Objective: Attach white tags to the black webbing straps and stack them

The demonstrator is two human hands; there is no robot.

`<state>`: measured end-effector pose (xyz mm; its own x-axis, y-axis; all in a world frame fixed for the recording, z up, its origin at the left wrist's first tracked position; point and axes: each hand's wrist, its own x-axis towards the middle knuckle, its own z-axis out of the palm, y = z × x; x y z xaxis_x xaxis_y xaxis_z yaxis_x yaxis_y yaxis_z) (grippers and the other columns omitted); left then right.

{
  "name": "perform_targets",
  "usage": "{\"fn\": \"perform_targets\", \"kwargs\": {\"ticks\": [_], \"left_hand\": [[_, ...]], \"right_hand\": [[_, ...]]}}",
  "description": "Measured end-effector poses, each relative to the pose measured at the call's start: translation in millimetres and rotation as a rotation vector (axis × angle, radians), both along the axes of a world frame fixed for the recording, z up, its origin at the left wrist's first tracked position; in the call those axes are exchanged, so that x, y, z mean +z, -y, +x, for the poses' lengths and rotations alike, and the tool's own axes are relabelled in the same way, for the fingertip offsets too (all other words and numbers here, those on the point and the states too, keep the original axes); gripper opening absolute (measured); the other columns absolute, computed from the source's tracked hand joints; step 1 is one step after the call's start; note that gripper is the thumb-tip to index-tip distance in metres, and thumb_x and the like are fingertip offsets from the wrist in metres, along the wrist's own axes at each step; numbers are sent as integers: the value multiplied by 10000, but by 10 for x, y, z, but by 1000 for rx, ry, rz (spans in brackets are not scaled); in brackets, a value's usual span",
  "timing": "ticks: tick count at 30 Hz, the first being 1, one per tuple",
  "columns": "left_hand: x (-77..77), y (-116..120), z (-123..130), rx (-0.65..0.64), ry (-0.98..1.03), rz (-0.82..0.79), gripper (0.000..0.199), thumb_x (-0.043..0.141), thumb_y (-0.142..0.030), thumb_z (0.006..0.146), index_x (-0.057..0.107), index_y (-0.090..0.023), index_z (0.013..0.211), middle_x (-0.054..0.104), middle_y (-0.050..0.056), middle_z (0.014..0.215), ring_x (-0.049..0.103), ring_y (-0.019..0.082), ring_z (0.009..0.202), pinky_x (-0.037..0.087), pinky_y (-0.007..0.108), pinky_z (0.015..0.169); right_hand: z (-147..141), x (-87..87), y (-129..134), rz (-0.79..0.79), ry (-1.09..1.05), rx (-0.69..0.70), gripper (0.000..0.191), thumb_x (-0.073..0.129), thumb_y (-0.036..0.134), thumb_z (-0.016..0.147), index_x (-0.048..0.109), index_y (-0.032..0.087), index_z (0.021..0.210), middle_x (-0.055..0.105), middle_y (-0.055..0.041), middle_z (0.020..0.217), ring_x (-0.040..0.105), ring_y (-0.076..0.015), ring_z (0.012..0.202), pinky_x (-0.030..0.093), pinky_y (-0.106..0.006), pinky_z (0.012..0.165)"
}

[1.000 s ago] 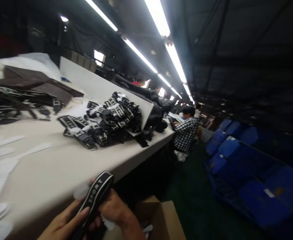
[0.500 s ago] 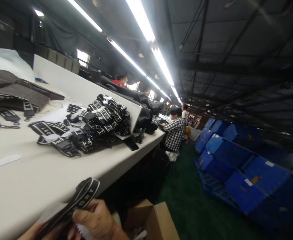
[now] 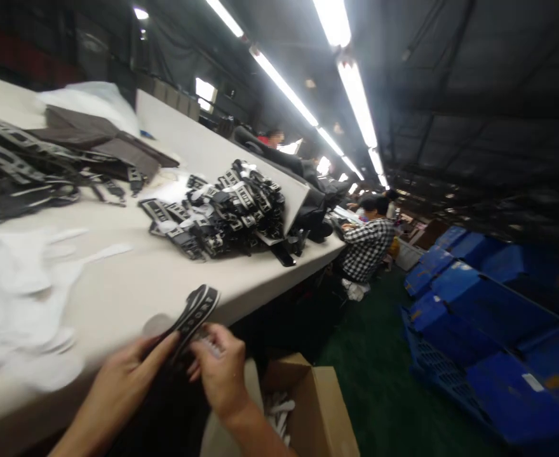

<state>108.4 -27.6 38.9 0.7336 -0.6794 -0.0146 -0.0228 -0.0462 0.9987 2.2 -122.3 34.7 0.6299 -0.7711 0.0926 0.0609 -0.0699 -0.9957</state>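
My left hand [image 3: 129, 374] is closed round a folded black strap [image 3: 198, 311] with white lettering, at the table's front edge. Beside it, my right hand [image 3: 222, 365] has its fingers pinched on a small whitish piece [image 3: 211, 346], partly hidden and blurred. A pale rounded flap [image 3: 157, 325] shows behind the strap. Farther back on the white table [image 3: 112, 279] lies a heap of similar lettered straps [image 3: 232, 212] with white pieces among them. Many white pieces [image 3: 26, 298] are spread at the left.
An open cardboard box [image 3: 330, 406] with white pieces stands below the table edge. More straps [image 3: 22, 168] and brown material [image 3: 103, 136] lie at the back left. A person in a checked shirt [image 3: 368, 247] is farther along the table. Blue crates [image 3: 465, 304] line the right.
The view has turned left, so the white pieces at the left now show. Both hands appear farther apart, and the left hand is now plainly visible on the strap.
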Motion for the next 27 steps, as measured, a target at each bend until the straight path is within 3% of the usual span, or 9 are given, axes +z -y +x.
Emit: {"fn": "perform_targets", "kwargs": {"ticks": [4, 9, 12, 14, 17, 19, 22, 24, 27], "left_hand": [[76, -2, -62, -34, 14, -51, 375, 645, -509, 757, 713, -142, 798, 702, 42, 645, 629, 210, 607, 490, 261, 569], [-2, -43, -18, -153, -103, -91, 324, 615, -455, 797, 678, -138, 822, 677, 21, 634, 578, 158, 528, 447, 236, 505], [-39, -60, 30, -153, -22, -112, 289, 610, -413, 803, 701, -147, 870, 721, 38, 752, 644, 198, 668, 503, 263, 610], [-76, -49, 65, -141, 57, -99, 284, 581, -394, 819, 714, -154, 893, 741, 51, 821, 671, 243, 810, 527, 301, 725], [-152, -24, 70, -141, 180, -35, 287, 521, -365, 852, 715, -174, 942, 749, 64, 930, 668, 281, 957, 502, 343, 864], [-205, -16, 29, -141, 256, 7, 293, 498, -339, 873, 688, -194, 1044, 734, 67, 1048, 650, 286, 1047, 466, 351, 929], [-253, -17, -68, -152, 301, 56, 312, 468, -328, 911, 610, -221, 1167, 719, 55, 1067, 660, 268, 1016, 462, 335, 889], [-254, -19, -128, -180, 286, 59, 284, 449, -345, 933, 589, -225, 1149, 716, 39, 991, 669, 251, 946, 470, 309, 824], [-230, -25, -193, -201, 268, 22, 241, 446, -366, 944, 594, -220, 1065, 698, 25, 935, 660, 229, 917, 464, 278, 791]], "right_hand": [[-94, -30, -58, -124, 30, -10, 210, 703, 297, 796, 639, 173, 954, 631, 19, 647, 523, -81, 476, 411, -178, 430], [-69, -11, 96, 180, 59, 261, 256, 762, 381, 763, 671, 153, 836, 645, 5, 620, 506, -63, 422, 354, -159, 369], [-82, 10, 188, 289, 62, 421, 314, 760, 405, 776, 706, 151, 952, 727, -63, 790, 682, -147, 656, 550, -237, 597], [-96, 1, 225, 299, 59, 504, 365, 749, 406, 793, 699, 160, 1058, 743, -97, 939, 715, -201, 846, 580, -321, 778], [-96, -43, 242, 134, -6, 477, 324, 706, 405, 833, 705, 179, 1065, 739, -86, 913, 713, -217, 809, 586, -363, 768], [-79, -70, 229, -164, -56, 349, 213, 663, 372, 869, 736, 199, 970, 717, -63, 821, 684, -201, 723, 574, -357, 724], [-47, -74, 184, -590, -26, 171, 130, 633, 272, 890, 754, 226, 884, 674, -68, 863, 647, -199, 804, 534, -343, 782], [-31, -57, 160, -674, 23, 100, 116, 632, 241, 887, 745, 224, 870, 649, -85, 980, 631, -200, 882, 518, -330, 804], [-23, -32, 168, -576, 18, 120, 89, 639, 236, 875, 708, 204, 828, 636, -90, 1123, 624, -189, 911, 509, -306, 790]]}}
